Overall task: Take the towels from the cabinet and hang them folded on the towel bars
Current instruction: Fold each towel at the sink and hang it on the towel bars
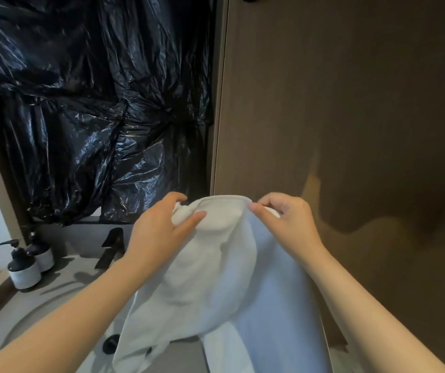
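Observation:
A white towel (216, 270) hangs in front of me, its top edge held up between both hands and its lower part draping down over the sink. My left hand (159, 227) grips the towel's upper left part, thumb in front and fingers behind the cloth. My right hand (283, 219) pinches the upper right corner between thumb and curled fingers. No towel bar is in view.
A brown cabinet panel (337, 103) fills the right side. Black plastic sheeting (89, 103) covers the wall at the left. Below it are a black faucet (112, 247), two pump bottles (25, 267) and a grey sink (62, 297) with a black drain (110, 343).

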Available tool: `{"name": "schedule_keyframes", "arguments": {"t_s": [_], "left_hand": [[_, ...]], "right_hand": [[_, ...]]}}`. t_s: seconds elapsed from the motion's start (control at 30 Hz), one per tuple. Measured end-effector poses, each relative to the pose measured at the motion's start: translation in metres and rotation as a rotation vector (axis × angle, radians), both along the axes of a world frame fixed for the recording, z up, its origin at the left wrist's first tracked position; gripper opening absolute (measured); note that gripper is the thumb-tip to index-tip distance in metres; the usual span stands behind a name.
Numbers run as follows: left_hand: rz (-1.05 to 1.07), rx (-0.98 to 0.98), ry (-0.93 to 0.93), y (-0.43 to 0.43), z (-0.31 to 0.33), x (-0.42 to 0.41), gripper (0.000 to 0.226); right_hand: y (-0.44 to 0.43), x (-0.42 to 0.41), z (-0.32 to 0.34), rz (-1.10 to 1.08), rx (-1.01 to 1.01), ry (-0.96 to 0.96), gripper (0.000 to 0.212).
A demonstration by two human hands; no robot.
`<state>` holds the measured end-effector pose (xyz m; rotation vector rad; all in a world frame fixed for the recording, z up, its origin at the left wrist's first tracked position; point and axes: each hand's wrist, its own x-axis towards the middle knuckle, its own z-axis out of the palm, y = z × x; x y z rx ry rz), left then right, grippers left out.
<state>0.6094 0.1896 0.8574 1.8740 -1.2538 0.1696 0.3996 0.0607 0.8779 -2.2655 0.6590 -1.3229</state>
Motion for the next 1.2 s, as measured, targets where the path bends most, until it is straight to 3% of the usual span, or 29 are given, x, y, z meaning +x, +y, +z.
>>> {"name": "schedule_keyframes", "arguments": {"t_s": [0.13,0.37,0.53,0.63,0.77,1.0,1.2], "left_hand": [[-0.159,-0.126,0.182,0.004,0.003,-0.016,0.034],[-0.312,-0.229,0.206,0.019,0.002,-0.022,0.036],[-0.285,-0.414,0.022,0.021,-0.002,-0.022,0.035],[-0.272,-0.256,-0.129,0.014,-0.002,-0.022,0.035],[-0.340,-0.085,0.116,0.005,-0.009,-0.036,0.041],[-0.375,-0.216,0.387,0.002,-0.011,-0.034,0.015],[-0.267,-0.213,0.372,0.000,-0.007,-0.008,0.015]], "right_hand": [[0.015,0.008,0.013,0.098,0.002,-0.024,0.029],[0.015,0.004,0.012,0.042,0.022,-0.028,0.033],[0.017,0.008,0.014,0.082,0.079,-0.044,0.036],[0.027,0.019,0.015,0.223,0.163,-0.068,0.041],[0.033,0.030,0.014,0.259,0.174,-0.091,0.043],[0.027,0.026,0.006,0.245,0.156,-0.063,0.042],[0.009,-0.006,-0.032,0.186,0.277,0.036,0.051]]}}
